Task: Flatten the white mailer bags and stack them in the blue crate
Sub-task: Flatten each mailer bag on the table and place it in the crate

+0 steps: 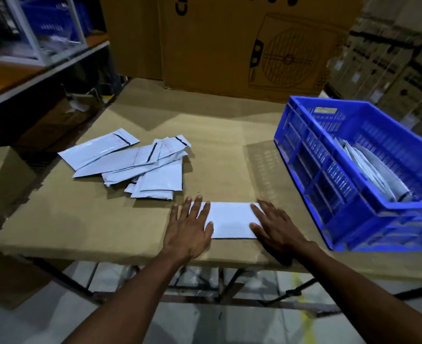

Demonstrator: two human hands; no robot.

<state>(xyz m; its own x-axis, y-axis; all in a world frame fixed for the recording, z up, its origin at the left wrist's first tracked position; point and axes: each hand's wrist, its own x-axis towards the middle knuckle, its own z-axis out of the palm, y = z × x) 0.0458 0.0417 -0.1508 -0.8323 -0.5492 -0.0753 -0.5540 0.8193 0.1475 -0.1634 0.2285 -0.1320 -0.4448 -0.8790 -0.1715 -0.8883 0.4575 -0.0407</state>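
One white mailer bag [231, 219] lies flat near the front edge of the cardboard-covered table [105, 224]. My left hand [188, 227] presses palm-down on its left end, fingers spread. My right hand [275, 225] lies flat on its right end in the same way. A loose pile of several white mailer bags [135, 162] sits further back on the left. The blue crate [329, 175] stands on the right of the table and holds several white mailer bags [376, 170] leaning inside it.
Large cardboard boxes [229, 45] rise behind the table. A metal shelf [43, 68] with blue bins stands at the left, and stacked boxes [391, 58] fill the right background. The table's front edge runs just under my wrists.
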